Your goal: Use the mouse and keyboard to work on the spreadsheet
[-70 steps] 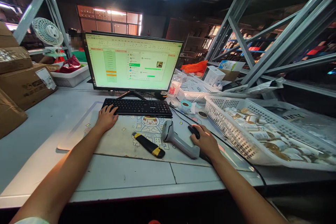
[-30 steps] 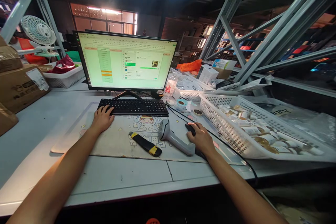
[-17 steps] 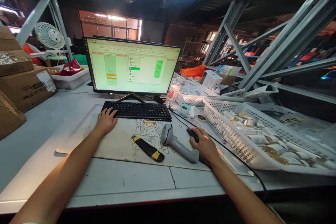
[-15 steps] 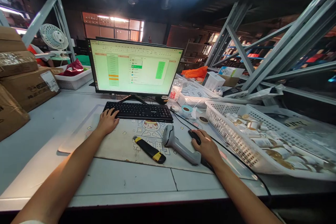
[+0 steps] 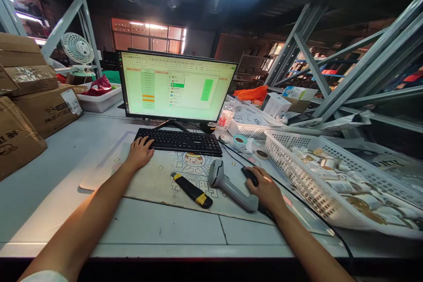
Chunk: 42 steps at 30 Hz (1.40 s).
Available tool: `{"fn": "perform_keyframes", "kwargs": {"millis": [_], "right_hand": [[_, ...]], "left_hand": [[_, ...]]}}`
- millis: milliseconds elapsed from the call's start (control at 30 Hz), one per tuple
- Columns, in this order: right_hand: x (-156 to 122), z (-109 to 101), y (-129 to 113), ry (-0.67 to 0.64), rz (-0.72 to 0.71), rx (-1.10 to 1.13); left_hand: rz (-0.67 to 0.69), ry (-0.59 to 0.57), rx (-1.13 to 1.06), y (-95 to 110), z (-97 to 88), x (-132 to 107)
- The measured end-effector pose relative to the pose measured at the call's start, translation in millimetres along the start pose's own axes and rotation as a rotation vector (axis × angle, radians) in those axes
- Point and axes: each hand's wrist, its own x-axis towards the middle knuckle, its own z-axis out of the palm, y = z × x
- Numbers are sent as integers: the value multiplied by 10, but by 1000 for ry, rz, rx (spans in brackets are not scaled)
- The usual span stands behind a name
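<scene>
A: Right hand (image 5: 266, 189) cupped over the black mouse (image 5: 250, 175), fingers curled on top of it. Left hand (image 5: 140, 153) flat, fingertips on the near left corner of the keyboard (image 5: 180, 140), gripping nothing.

B: Risks?

A: The scanner (image 5: 231, 185) lies just beside the mouse, its handle touching or nearly touching the right hand. My guess is a leftward sweep of the mouse knocks it. The box cutter (image 5: 192, 184) sits further left on the desk mat (image 5: 155, 178); cannot tell whether the blade is out.

B: And to the right?

A: The white basket (image 5: 297, 176) of small jars sits near the mouse, and the mouse cable (image 5: 297, 191) runs along its foot. Little room that side.

B: Open room?

A: Bare table (image 5: 158, 227) in front, up to the near edge. More on the left, before the cardboard boxes (image 5: 36, 101).
</scene>
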Motion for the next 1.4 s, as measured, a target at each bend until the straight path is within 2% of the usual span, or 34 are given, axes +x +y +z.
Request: {"fn": "perform_keyframes", "kwargs": {"millis": [300,533,733,1133,1200,1333,1400], "right_hand": [[7,-71,-92,-65,69,-22],[-1,-81,-135,-64,87,-31],[0,-135,-212,-114,202,-106],[28,-174,-260,-193,275,-143],[27,-157,-235,-145,248,-128],[15,-100,-161,47,113,-36],[6,-78,-131,61,71,-11]], "left_hand": [[-1,5,3,11,11,20],[-1,7,23,-5,25,18],[-9,-21,33,4,6,8],[-19,-20,24,15,-8,8],[-18,-16,32,14,3,14],[-19,-17,33,11,14,20],[-21,-13,30,10,12,20]]}}
